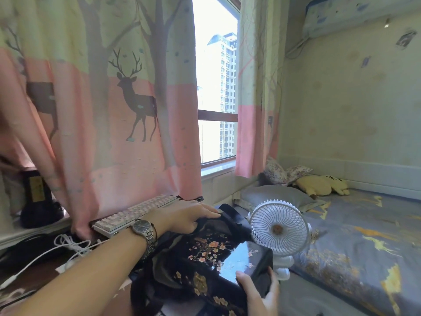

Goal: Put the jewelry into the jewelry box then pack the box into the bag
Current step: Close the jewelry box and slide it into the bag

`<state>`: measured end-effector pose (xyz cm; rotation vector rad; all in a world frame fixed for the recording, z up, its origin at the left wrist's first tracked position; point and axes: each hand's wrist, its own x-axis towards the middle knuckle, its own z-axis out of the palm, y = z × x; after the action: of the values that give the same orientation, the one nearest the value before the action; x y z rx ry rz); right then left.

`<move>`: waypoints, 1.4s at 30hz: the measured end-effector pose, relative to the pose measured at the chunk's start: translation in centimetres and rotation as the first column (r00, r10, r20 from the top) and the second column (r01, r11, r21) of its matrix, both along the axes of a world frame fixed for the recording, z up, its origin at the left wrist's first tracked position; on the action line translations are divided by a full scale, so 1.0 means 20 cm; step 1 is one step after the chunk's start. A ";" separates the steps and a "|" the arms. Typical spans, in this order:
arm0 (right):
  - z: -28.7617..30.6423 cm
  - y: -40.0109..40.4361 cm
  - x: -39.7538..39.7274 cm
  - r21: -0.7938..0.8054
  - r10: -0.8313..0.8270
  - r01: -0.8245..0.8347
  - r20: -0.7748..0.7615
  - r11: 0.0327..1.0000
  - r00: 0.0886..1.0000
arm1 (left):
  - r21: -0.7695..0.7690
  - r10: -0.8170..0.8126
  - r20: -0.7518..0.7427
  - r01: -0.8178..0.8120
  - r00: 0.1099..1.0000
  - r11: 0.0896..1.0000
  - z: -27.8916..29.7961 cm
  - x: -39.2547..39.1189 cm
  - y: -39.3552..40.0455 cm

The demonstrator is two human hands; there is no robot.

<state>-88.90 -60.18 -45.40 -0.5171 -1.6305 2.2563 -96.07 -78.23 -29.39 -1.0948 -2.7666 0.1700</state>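
A black lacquered jewelry box (218, 254) with pink blossoms and gold painting lies tilted in front of me, its lid closed and glossy. My right hand (259, 293) grips its near right corner from below. A black bag (230, 222) of dark fabric surrounds the box's far end, which sits partly inside the opening. My left hand (184, 215), with a metal watch on the wrist, clutches the bag's upper edge and holds it apart. No loose jewelry is visible.
A white desk fan (279, 229) stands just right of the box, almost touching it. A pink-and-white keyboard (134, 213) lies behind my left hand under the deer curtain. White cables (70, 245) trail at left. A bed (355, 236) fills the right side.
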 end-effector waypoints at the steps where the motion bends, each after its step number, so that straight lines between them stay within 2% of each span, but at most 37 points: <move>1: 0.01 -0.01 0.04 0.036 0.026 -0.026 -0.017 0.999 1.000 | -0.006 0.008 -0.004 -0.008 1.000 1.000 0.00 0.00 0.00; 3: 0.02 -0.07 0.02 -0.034 -0.019 0.020 0.022 0.999 1.000 | -0.003 0.014 0.003 -0.014 1.000 1.000 0.00 0.00 0.01; 5: 0.02 -0.05 -0.02 -0.031 -0.026 0.026 0.007 0.999 1.000 | 0.007 0.015 0.014 -0.015 1.000 1.000 0.00 0.00 0.02; 9: 0.04 -0.16 -0.05 -0.037 0.007 -0.008 -0.029 0.999 1.000 | 0.010 0.007 0.021 -0.007 1.000 1.000 0.01 0.00 0.02; 16: 0.06 -0.22 -0.11 -0.079 0.116 -0.116 -0.001 0.990 0.993 | 0.033 -0.011 0.041 0.010 0.999 0.999 0.01 -0.03 0.01; 24: 0.12 -0.24 -0.19 -0.010 0.220 -0.221 0.129 0.975 0.967 | 0.041 -0.023 0.046 0.021 0.999 0.999 0.02 -0.03 0.01; 36: 0.14 -0.22 -0.34 -0.001 0.306 -0.308 0.127 0.951 0.944 | 0.078 -0.075 0.059 0.070 0.995 0.994 0.00 -0.08 0.00; 42: 0.12 -0.21 -0.46 0.023 0.317 -0.324 0.151 0.946 0.936 | 0.173 -0.130 0.147 0.104 0.981 0.979 0.02 -0.10 -0.03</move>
<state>-98.08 -64.38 -42.92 -0.4387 -1.9610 2.4497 -98.05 -78.92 -29.05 -1.2724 -2.7789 -0.1648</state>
